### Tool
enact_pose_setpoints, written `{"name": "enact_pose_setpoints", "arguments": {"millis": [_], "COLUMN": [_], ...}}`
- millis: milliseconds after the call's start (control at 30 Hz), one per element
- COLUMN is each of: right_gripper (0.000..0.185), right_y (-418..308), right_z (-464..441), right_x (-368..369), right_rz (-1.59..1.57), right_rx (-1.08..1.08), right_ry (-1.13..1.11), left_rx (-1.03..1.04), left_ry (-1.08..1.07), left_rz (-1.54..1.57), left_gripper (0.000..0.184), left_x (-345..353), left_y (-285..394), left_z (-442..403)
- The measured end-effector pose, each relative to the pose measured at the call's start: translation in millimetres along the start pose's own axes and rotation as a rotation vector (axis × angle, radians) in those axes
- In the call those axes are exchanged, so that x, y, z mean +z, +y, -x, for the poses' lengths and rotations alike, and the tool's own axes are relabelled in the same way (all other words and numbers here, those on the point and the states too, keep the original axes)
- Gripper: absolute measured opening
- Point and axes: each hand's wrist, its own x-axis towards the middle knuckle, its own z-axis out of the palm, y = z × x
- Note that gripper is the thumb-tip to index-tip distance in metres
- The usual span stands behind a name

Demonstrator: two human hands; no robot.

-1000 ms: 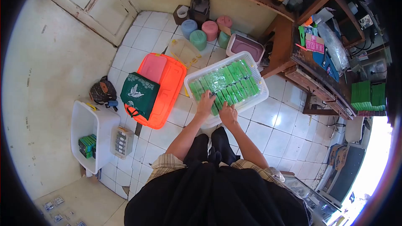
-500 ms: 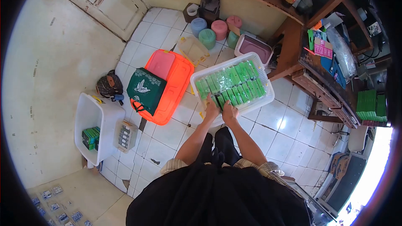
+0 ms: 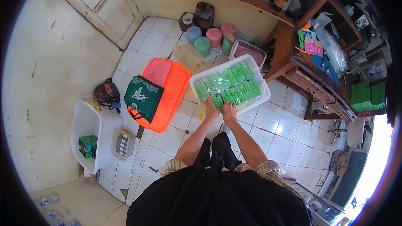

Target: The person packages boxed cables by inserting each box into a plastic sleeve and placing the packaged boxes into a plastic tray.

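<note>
A white basket (image 3: 264, 96) stands in front of me, filled with rows of green packs (image 3: 228, 81) in shiny clear wrapping. At the near left part of the basket, my left hand (image 3: 211, 108) has its fingers bent over a green pack. Close beside it on the right, my right hand (image 3: 229, 111) curls its fingers on the near edge of the same row. Both hands touch the packs, with a small gap between them. The fingertips are partly hidden, and the packs remain low among the others.
Left of the basket lie an orange lid (image 3: 176, 94) and a green bag (image 3: 143, 98). A white tub (image 3: 97, 138) holding green packs is farther left. Behind are round containers (image 3: 202, 46) and a purple tray (image 3: 247, 52). A wooden desk (image 3: 310, 75) stands at right.
My left hand has moved from on top of the packs to the near edge, closer to my right hand. A dark gap seen between the hands half a second ago now shows green.
</note>
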Motion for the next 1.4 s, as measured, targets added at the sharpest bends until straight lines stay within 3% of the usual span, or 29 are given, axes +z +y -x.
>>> {"name": "enact_pose_setpoints", "arguments": {"millis": [133, 233, 300, 333, 400, 500, 567, 600, 633, 733, 833, 933, 1067, 1167, 1233, 1333, 1400], "right_gripper": [0.025, 0.021, 0.012, 0.012, 0.013, 0.014, 0.021, 0.029, 0.036, 0.043, 0.032, 0.026, 0.025, 0.027, 0.027, 0.029, 0.029], "right_y": [6, 21, 45, 60, 100, 183, 248, 288, 322, 396, 429, 446, 470, 486, 487, 501, 526], "right_z": [22, 35, 49, 55, 69, 95, 128, 153, 182, 281, 379, 445, 458, 442, 414, 373, 346], "right_x": [-29, -58, -72, -75, -74, -35, -1, 39, 58, 104, 130, 169, 268, 337, 267, 154, 140], "right_rz": [-0.027, -0.126, -0.218, -0.216, -0.202, -0.19, -0.328, -0.444, -0.423, -0.542, -0.582, -0.597, -0.682, -0.649, -0.76, -0.883, -0.899], "right_rx": [-0.071, -0.112, -0.146, -0.116, -0.026, 0.243, 0.49, 0.621, 0.729, 0.92, 1.113, 1.34, 1.366, 1.081, 1.14, 1.206, 1.226], "right_ry": [0.169, 0.262, 0.46, 0.467, 0.47, 0.278, -0.028, -0.043, -0.193, -0.237, -0.137, -0.09, -0.067, -0.007, -0.003, 0.037, 0.066], "left_rx": [0.094, 0.311, 0.416, 0.502, 0.534, 0.645, 0.594, 0.664, 0.559, 0.474, 0.341, 0.205, 0.193, 0.276, 0.319, 0.222, 0.319], "left_ry": [0.002, 0.046, 0.012, 0.025, -0.049, -0.25, -0.473, -0.528, -0.631, -0.566, -0.537, -0.656, -0.614, -0.654, -0.682, -0.758, -0.848], "left_rz": [0.025, -0.125, -0.014, -0.009, 0.031, 0.037, -0.189, -0.244, -0.418, -0.641, -0.655, -0.674, -0.699, -0.708, -0.7, -0.578, -0.51], "left_gripper": [0.071, 0.065, 0.057, 0.044, 0.038, 0.022, 0.02, 0.018, 0.017, 0.019, 0.018, 0.017, 0.015, 0.014, 0.014, 0.016, 0.015], "left_x": [-10, -7, -2, 1, 15, 64, 104, 120, 127, 123, 129, 136, 166, 208, 246, 314, 354], "left_y": [40, 69, 91, 100, 118, 114, 78, 55, 40, 23, -6, -12, -21, 5, 16, 33, 75], "left_z": [18, 26, 35, 40, 52, 72, 84, 89, 95, 121, 122, 121, 108, 101, 91, 68, 71]}}
